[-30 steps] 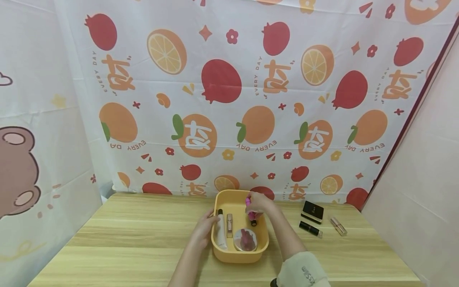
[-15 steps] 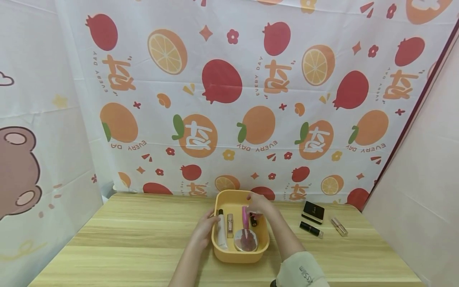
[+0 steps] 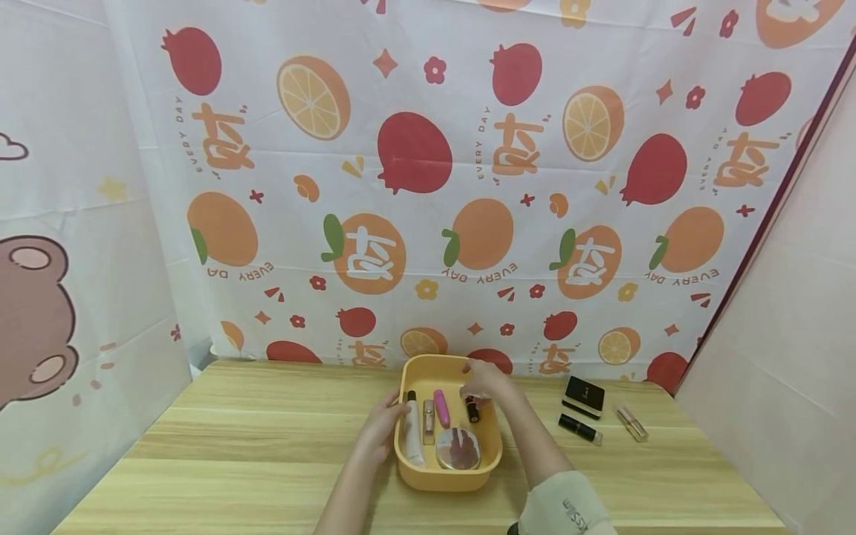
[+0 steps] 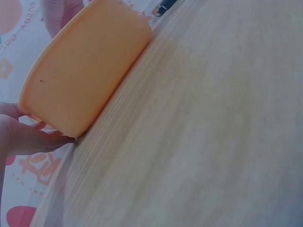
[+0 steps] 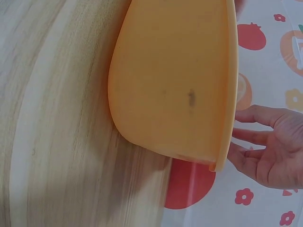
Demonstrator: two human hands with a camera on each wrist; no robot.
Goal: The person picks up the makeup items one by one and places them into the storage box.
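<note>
Left to right. Tabletop (image 3: 267, 446): wide stretch of wood from left edge to left hand (image 3: 384, 423). That hand grips the left wall of the yellow bin (image 3: 444, 481), thumb over the rim, fingers outside. Bin x1, mid-table, near the back edge; wood shows between its front wall and the tabletop's front edge.

In the bin, 5 visible: white tube (image 3: 412, 431) x1 along left wall; slim pale tube (image 3: 429, 422) x1; pink tube (image 3: 442, 409) x1, tilted; round compact (image 3: 458, 449) x1 by front wall; black tube (image 3: 472, 411) x1 near right wall. Yellow floor shows between pink and black tubes.

Right hand (image 3: 487, 380), apart from the left, reaches over back right corner, fingers at the black tube. Can't tell if it's pinched.

Toward back right corner, 3: flat black case (image 3: 583, 396), black stick (image 3: 579, 429) just in front, gloss tube (image 3: 631, 423) rightmost, off the right edge.
</note>
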